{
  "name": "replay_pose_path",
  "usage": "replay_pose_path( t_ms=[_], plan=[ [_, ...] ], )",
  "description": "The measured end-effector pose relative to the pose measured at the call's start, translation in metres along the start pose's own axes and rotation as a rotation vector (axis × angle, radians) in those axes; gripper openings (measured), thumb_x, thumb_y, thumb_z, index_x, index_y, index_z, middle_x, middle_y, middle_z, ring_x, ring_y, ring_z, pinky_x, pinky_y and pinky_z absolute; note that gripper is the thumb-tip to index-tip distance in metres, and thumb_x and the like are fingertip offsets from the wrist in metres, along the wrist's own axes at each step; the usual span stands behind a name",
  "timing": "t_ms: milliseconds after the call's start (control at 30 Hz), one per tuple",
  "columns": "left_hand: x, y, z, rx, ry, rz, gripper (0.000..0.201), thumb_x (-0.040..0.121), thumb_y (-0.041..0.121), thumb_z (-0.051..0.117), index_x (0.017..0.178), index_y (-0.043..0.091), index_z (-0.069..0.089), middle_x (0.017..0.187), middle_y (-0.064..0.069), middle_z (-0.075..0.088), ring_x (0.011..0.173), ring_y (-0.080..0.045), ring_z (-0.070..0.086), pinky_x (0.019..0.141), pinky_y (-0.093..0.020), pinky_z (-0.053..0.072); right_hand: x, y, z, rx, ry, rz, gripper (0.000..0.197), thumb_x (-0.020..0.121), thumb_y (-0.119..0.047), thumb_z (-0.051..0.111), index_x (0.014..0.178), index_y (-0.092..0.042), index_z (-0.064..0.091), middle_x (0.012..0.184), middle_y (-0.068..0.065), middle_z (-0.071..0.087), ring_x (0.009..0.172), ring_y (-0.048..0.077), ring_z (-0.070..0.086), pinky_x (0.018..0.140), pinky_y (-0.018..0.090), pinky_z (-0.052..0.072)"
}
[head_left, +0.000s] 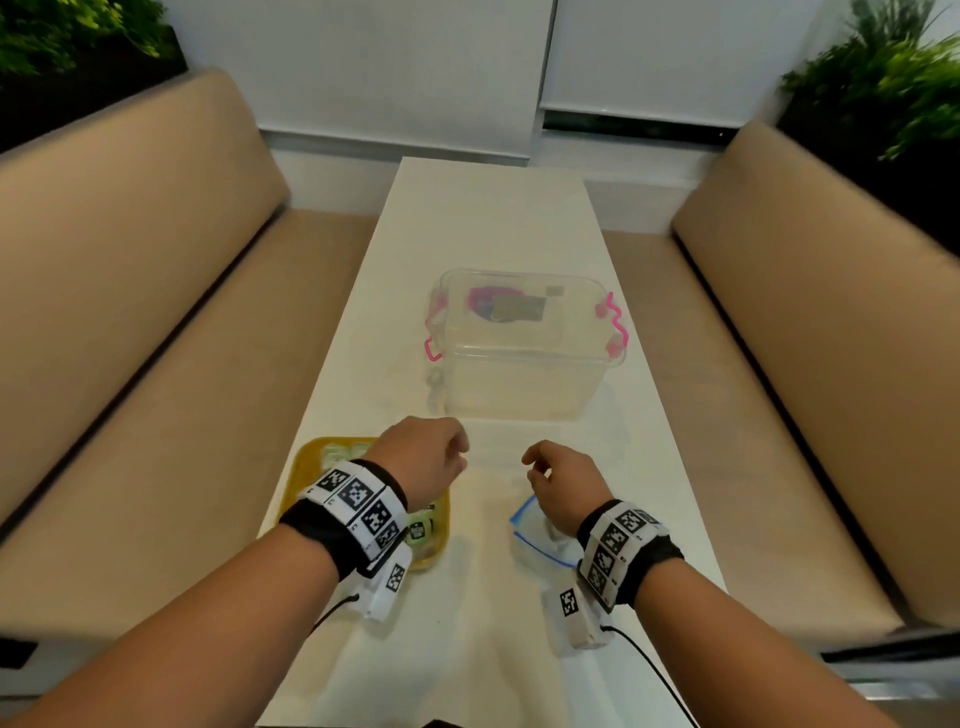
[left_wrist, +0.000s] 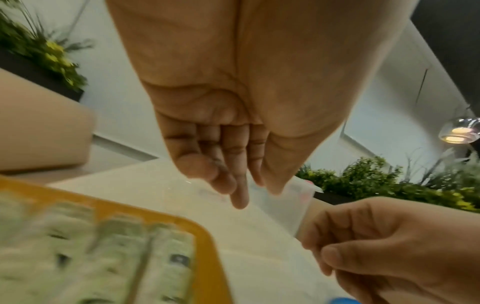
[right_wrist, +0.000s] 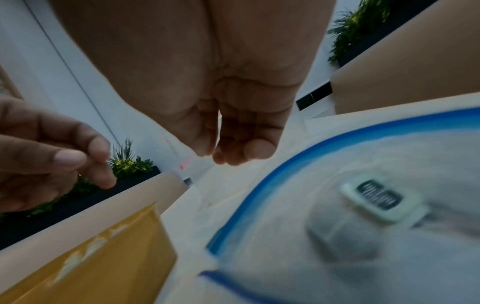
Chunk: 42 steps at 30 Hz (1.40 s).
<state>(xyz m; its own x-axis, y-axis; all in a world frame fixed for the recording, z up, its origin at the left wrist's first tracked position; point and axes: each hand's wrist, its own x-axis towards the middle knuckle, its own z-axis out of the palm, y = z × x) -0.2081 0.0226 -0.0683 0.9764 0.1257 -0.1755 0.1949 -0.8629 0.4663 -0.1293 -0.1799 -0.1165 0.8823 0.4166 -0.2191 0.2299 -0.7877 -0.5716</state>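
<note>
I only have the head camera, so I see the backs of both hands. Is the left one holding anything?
Observer: No. The left wrist view shows the left hand bare-palmed, fingers hanging loose.
Operator: And the right?
Observer: The right hand is loosely curled, thumb on forefinger, nothing visible between them.
Operator: What's in the bag under that wrist?
Observer: The right wrist view shows a pale packet with a dark label through the bag.
</note>
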Motion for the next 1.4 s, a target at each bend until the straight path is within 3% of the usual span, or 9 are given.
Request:
replay_pose_path(
  t_ms=[133, 267, 467, 667, 833, 1000, 1133, 1267, 1400],
  plan=[
    [0.012, 0.049, 0.038, -0.089, -0.057, 0.114, 0.014, 0.093, 0.025, 0.060, 0.106, 0.026, 0.065, 0.107, 0.006, 0.069, 0.079, -0.010, 0.056, 0.079, -0.023, 0.045, -0.002, 0.042, -0.025, -0.222, 0.022, 0.029, 0.026, 0.093, -0.010, 0.048, 0.108, -0.022, 0.066, 0.112, 0.003, 0.059, 0.106, 0.023, 0.054, 0.083, 0.029, 0.044],
    [0.025, 0.086, 0.078, -0.080, -0.141, 0.129, 0.019, 0.093, 0.020, 0.059, 0.110, 0.022, 0.068, 0.105, 0.001, 0.071, 0.094, -0.017, 0.064, 0.086, -0.029, 0.050, -0.011, 0.071, -0.032, -0.368, -0.042, 0.039, 0.019, 0.087, -0.038, 0.063, 0.104, -0.033, 0.068, 0.116, 0.001, 0.048, 0.116, 0.025, 0.042, 0.090, 0.037, 0.046],
    [0.036, 0.102, 0.129, 0.100, -0.238, -0.001, 0.045, 0.089, 0.028, 0.064, 0.132, 0.019, 0.057, 0.123, -0.006, 0.064, 0.113, -0.025, 0.059, 0.095, -0.033, 0.048, -0.014, 0.103, -0.023, -0.399, -0.235, 0.029, 0.075, 0.068, -0.042, 0.080, 0.134, -0.034, 0.046, 0.128, 0.000, 0.044, 0.119, 0.025, 0.041, 0.096, 0.041, 0.045],
    [0.041, 0.094, 0.148, 0.014, -0.157, -0.124, 0.044, 0.084, 0.035, 0.072, 0.123, 0.016, 0.063, 0.115, -0.006, 0.065, 0.105, -0.024, 0.062, 0.093, -0.034, 0.049, -0.010, 0.120, -0.014, -0.254, -0.223, -0.059, 0.092, 0.065, -0.034, 0.084, 0.143, -0.023, 0.037, 0.132, 0.002, 0.040, 0.120, 0.025, 0.039, 0.101, 0.038, 0.044],
    [0.037, 0.086, 0.151, -0.133, -0.116, -0.186, 0.017, 0.080, 0.013, 0.072, 0.094, 0.022, 0.066, 0.097, -0.002, 0.070, 0.088, -0.021, 0.066, 0.085, -0.031, 0.053, -0.009, 0.128, -0.017, -0.115, -0.242, -0.059, 0.077, 0.068, -0.042, 0.081, 0.136, -0.030, 0.048, 0.129, 0.001, 0.042, 0.124, 0.023, 0.036, 0.105, 0.033, 0.039],
    [0.029, 0.086, 0.144, -0.349, 0.044, -0.115, 0.022, 0.083, 0.013, 0.074, 0.103, 0.022, 0.069, 0.081, 0.009, 0.063, 0.074, -0.009, 0.059, 0.078, -0.020, 0.048, -0.010, 0.132, -0.024, 0.021, -0.128, -0.088, 0.050, 0.076, -0.051, 0.075, 0.120, -0.031, 0.064, 0.123, -0.003, 0.050, 0.121, 0.018, 0.039, 0.103, 0.032, 0.039],
    [0.028, 0.095, 0.137, -0.464, 0.114, -0.063, 0.014, 0.081, 0.019, 0.078, 0.085, 0.028, 0.068, 0.079, 0.008, 0.069, 0.071, -0.005, 0.061, 0.073, -0.019, 0.050, -0.008, 0.134, -0.031, 0.215, -0.015, -0.143, 0.029, 0.078, -0.047, 0.075, 0.100, -0.028, 0.071, 0.112, -0.009, 0.056, 0.108, 0.009, 0.047, 0.094, 0.025, 0.040],
    [0.035, 0.104, 0.140, -0.377, 0.112, -0.134, 0.013, 0.081, 0.027, 0.078, 0.090, 0.024, 0.070, 0.081, 0.010, 0.068, 0.075, -0.006, 0.062, 0.072, -0.017, 0.047, -0.014, 0.129, -0.037, 0.375, 0.031, -0.132, 0.011, 0.081, -0.026, 0.072, 0.077, -0.021, 0.063, 0.070, -0.010, 0.054, 0.063, 0.006, 0.048, 0.063, 0.019, 0.040],
    [0.045, 0.110, 0.149, -0.002, 0.016, -0.239, 0.021, 0.086, 0.040, 0.068, 0.098, 0.022, 0.069, 0.098, 0.002, 0.070, 0.094, -0.019, 0.064, 0.084, -0.029, 0.051, -0.015, 0.132, -0.027, 0.511, -0.017, -0.081, 0.027, 0.069, -0.036, 0.057, 0.064, -0.012, 0.045, 0.068, 0.014, 0.062, 0.063, 0.020, 0.057, 0.060, 0.036, 0.047]
  ],
)
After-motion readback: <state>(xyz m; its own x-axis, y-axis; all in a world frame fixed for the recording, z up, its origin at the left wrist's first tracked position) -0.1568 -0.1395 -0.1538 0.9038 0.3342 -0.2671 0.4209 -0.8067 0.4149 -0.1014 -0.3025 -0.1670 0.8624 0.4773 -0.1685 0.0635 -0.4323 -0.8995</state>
